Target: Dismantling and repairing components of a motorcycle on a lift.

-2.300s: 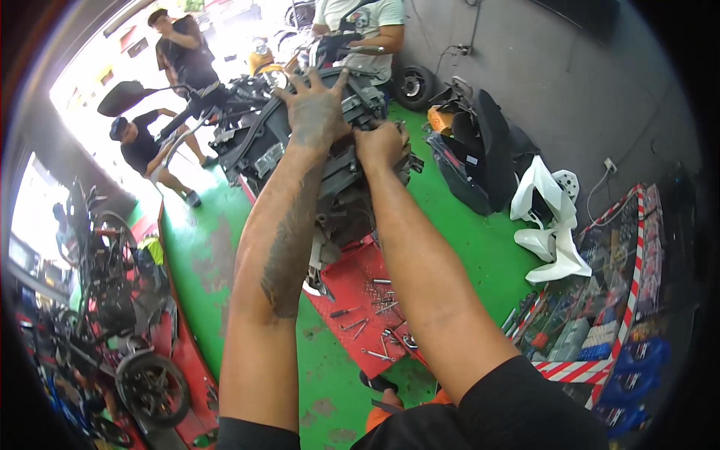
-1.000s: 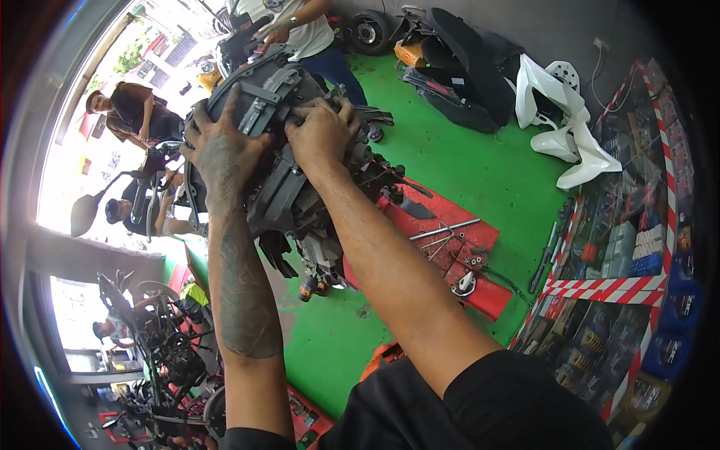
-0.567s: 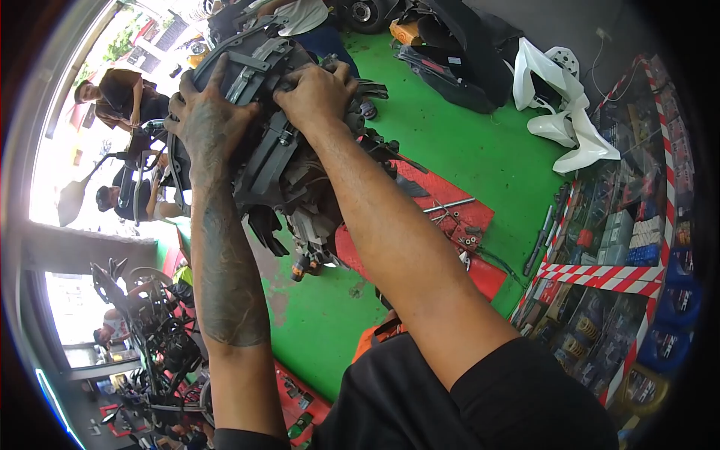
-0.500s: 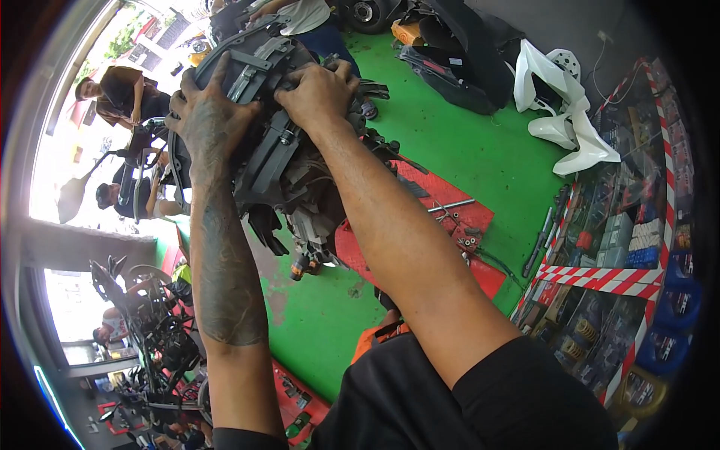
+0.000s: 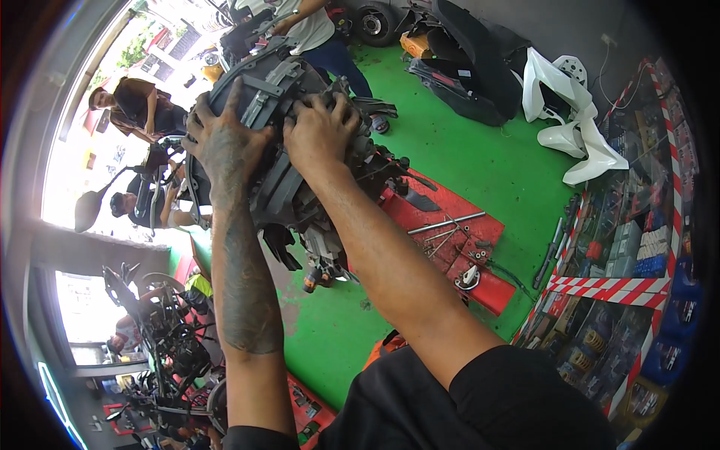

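Observation:
My left hand [image 5: 231, 146] lies on the black plastic body [image 5: 274, 196] of a partly stripped motorcycle, its index finger stretched forward and its thumb spread to the right. Close beside it, my right hand [image 5: 319, 139] has its fingers bent and closed over the same dark plastic; what its fingertips touch underneath is hidden. A grey metal bracket [image 5: 262, 101] runs along the top, just ahead of my left fingers. Bare mechanical parts [image 5: 322, 251] show below the plastic.
Under the motorcycle is a red platform [image 5: 484, 289] with tools and loose hardware on it. White fairing panels [image 5: 551, 90] and a black seat [image 5: 480, 82] lie far right. Glass display cases [image 5: 600, 315] line the right. Another person [image 5: 315, 34] stands beyond the motorcycle; more people are at left.
The view has shifted, so the scene sits slightly lower and farther right. Both hands remain on the black plastic, and my right fingers have shifted a little. More of the person beyond shows.

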Demonstrator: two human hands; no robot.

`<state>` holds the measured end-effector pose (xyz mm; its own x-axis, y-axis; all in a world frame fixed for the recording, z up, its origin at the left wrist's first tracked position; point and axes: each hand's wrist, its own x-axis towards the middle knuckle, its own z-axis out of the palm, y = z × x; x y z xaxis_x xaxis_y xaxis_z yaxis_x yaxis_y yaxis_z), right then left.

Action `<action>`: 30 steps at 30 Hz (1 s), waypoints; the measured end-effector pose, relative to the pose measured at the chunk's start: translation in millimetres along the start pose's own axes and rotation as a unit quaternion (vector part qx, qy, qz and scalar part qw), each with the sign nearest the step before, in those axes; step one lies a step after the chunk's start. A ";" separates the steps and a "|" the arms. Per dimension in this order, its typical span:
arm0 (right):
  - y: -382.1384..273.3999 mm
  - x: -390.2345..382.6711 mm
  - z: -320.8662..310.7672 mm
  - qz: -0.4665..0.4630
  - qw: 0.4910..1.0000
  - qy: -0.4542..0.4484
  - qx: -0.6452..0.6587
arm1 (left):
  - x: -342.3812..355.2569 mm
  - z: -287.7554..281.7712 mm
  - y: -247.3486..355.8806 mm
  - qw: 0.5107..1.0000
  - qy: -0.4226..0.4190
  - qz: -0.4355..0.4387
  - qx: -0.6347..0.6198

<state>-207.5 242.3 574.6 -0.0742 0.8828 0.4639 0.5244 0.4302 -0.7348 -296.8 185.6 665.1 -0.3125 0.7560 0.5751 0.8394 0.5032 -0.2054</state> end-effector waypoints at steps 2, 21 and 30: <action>-0.6 -5.8 -3.0 0.002 0.999 -0.052 0.003 | 1.6 -1.8 4.1 1.000 -0.011 -0.007 -0.004; 24.3 53.2 -21.8 -0.040 0.973 -0.226 0.003 | 5.4 -12.6 2.6 0.999 -0.033 0.001 -0.020; 43.8 95.0 -13.2 -0.062 0.944 -0.322 0.035 | 2.6 -11.9 -0.2 1.000 -0.011 0.005 -0.015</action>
<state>-180.5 342.5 593.1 -0.6432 0.7472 0.1672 0.4227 0.5286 -0.7361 -292.4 182.5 676.0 -0.3134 0.7696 0.5563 0.8553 0.4833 -0.1869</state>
